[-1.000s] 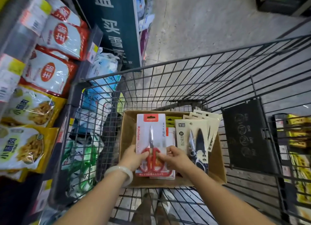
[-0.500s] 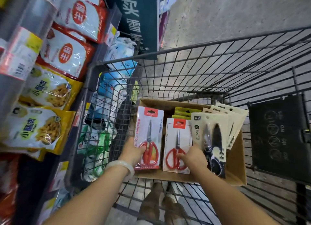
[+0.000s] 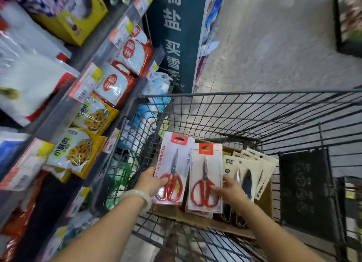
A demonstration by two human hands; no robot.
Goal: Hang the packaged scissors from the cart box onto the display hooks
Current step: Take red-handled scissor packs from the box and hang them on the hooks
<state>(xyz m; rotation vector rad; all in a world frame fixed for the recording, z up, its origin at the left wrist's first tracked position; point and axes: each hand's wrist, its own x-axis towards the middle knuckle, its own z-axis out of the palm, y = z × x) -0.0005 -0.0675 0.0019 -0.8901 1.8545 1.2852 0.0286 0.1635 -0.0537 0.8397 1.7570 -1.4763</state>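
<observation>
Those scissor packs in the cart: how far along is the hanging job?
Barely begun. No display hooks show, so nothing visibly hangs yet. In hand: the left hand grips one red scissors pack, and the right hand holds a second, both above the box. Left: hanging these, plus the beige packs waiting in the box.

Bare forearms, pale, perhaps jade bangle (image 3: 137, 198) on left wrist

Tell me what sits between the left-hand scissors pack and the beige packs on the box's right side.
In the head view, a second red-handled scissors pack, held by the right hand, lies between the left pack and the beige packs.
</observation>
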